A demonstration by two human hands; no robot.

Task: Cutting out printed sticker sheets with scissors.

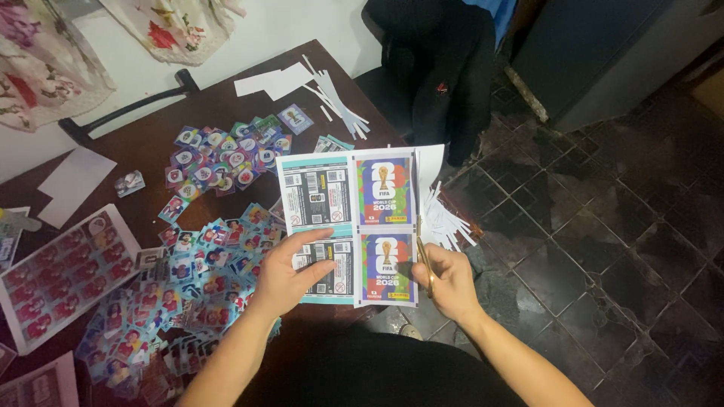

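Two hands in shot, one printed sheet between them, held up over the edge of the dark wooden desk. The sheet carries four panels: two colourful ones with a trophy design on the right, two pale ones with black blocks and codes on the left, edged in teal. The left hand pinches the sheet's lower left, thumb on top across a pale panel. The right hand is closed around one pair of scissors, blades running up along the sheet's right edge. A heap of small picture cards, too many to count, covers the desk. One uncut sheet of red portraits lies at far left. White paper strips pile just beyond the scissors.
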